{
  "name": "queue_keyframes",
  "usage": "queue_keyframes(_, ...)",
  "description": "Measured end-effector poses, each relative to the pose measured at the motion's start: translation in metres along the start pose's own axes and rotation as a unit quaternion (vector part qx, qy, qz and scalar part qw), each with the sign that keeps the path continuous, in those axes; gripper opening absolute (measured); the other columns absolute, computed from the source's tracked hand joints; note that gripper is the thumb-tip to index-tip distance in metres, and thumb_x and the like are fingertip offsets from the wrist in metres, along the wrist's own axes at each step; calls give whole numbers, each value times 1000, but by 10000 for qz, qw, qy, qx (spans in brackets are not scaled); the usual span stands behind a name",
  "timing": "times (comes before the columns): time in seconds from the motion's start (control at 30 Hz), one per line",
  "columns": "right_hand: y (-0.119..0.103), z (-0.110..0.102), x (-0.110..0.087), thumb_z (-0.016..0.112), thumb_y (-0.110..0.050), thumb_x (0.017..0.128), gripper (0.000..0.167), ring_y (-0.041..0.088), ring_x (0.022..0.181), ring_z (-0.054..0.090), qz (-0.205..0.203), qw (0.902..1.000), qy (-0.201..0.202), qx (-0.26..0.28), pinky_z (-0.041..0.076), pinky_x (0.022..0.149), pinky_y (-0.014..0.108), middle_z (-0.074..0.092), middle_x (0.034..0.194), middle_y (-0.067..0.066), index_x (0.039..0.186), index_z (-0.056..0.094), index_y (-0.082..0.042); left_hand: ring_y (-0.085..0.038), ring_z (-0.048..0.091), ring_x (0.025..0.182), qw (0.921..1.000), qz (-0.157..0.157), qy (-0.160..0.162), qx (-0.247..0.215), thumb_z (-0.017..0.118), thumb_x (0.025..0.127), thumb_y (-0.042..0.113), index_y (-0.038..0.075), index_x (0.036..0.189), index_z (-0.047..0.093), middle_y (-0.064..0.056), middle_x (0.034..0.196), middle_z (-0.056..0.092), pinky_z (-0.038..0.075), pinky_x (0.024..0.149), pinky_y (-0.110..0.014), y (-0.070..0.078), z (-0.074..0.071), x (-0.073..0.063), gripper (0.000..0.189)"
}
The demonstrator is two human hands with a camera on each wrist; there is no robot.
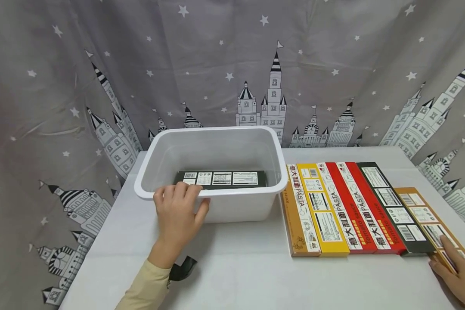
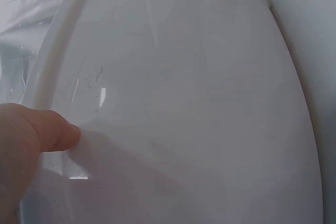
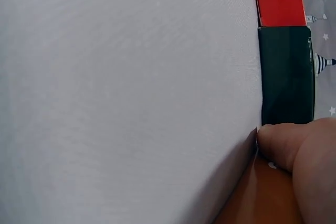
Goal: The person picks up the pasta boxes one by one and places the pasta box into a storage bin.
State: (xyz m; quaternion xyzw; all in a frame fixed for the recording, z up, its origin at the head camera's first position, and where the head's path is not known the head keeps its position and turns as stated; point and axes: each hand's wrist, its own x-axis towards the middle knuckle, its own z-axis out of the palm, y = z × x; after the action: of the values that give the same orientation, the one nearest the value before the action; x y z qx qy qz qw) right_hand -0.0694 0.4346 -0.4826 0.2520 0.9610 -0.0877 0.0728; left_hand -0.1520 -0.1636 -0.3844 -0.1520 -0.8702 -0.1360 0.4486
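My left hand point(image 1: 180, 215) grips the near rim of a white plastic tub point(image 1: 236, 206), fingers over the edge. Its thumb point(image 2: 58, 132) lies against the outer wall in the left wrist view. Inside the tub lies a dark green box point(image 1: 221, 178) with white label panels. At the far right, my right hand point(image 1: 459, 275) holds the near end of an orange-brown pasta box point(image 1: 422, 211), one finger on its top face. In the right wrist view the thumb point(image 3: 281, 140) is at that box's corner, beside another dark green box point(image 3: 286, 72).
Left of the held box several pasta boxes lie side by side: dark green, two red tomato-sauce boxes point(image 1: 372, 202), a yellow one point(image 1: 325, 206) and an orange-brown one point(image 1: 294, 224) near the tub. A grey castle-print curtain point(image 1: 224, 51) hangs behind the white table point(image 1: 248, 275).
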Motion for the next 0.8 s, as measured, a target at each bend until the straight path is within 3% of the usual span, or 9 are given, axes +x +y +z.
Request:
queue_keyframes(0.27,4,4,-1,55,-20,97,86,69,125,27,-251,9987,369,257,35,101,75,22,131,56,158,-3,-5,-37,51,81,10000,35,8,29,71,80,22,8,95,67,-13,85,60,34,87,-55,0,1,0,21)
queue_keyframes(0.43,6,4,0,58,-13,96,85,64,128,25,-325,9955,696,557,31,104,73,27,136,47,159,1,-7,-36,51,82,10000,12,29,-27,72,79,20,8,96,68,-13,85,61,34,87,-56,1,1,0,21)
queue_keyframes(0.63,11,-3,13,50,-13,101,74,61,130,24,-961,9775,1246,1406,24,109,69,24,153,43,161,6,-8,-37,51,82,10000,8,0,10,71,80,22,7,96,67,-13,86,61,33,87,-56,1,0,0,22)
queue_keyframes(0.8,10,-20,24,56,-20,101,71,60,119,31,-1507,9631,1887,1192,29,93,61,29,146,44,160,19,-8,-38,50,82,9999,36,-80,84,68,83,25,7,96,67,-14,87,61,33,87,-56,0,0,1,23)
